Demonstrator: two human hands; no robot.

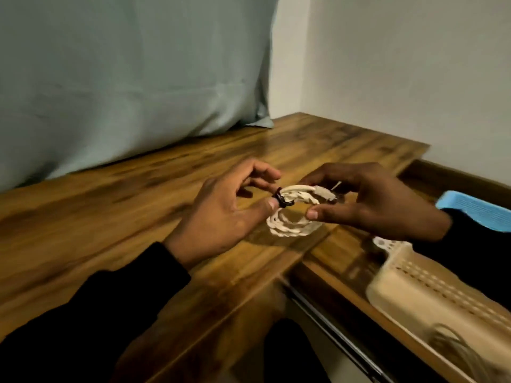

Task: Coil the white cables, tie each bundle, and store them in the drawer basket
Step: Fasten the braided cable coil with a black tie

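Above the table's [138,205] right edge, my left hand [221,211] pinches the black tie [279,200] on the white cable coil's [293,217] left side, while my right hand [370,203] pinches its right.

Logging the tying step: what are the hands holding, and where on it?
Both hold the coiled white cable: left hand pinches its left edge at the black tie, right hand its right side.
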